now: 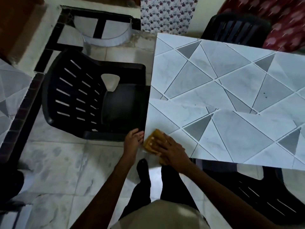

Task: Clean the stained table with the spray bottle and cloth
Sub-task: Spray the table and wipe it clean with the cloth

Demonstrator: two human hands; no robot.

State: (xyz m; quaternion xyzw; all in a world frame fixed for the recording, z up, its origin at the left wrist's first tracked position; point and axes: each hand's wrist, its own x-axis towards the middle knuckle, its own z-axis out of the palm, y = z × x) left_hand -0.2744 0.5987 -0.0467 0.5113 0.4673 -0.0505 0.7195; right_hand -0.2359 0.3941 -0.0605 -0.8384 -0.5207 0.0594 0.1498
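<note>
The table (222, 90) carries a pale grey cover with a triangle pattern and fills the right half of the head view. A yellow-brown cloth (152, 139) lies at the table's near left corner. My right hand (171, 149) presses flat on the cloth with straight fingers. My left hand (133, 140) is cupped, palm up, just beside the table's left edge, level with the cloth and holding nothing. A few small dark specks (264, 95) mark the cover further right. No spray bottle is in view.
A black plastic chair (92, 96) stands against the table's left edge, another black chair (236, 30) at the far side, and a third (264, 192) under the near right. My legs and a foot (143, 172) stand on the tiled floor below the corner.
</note>
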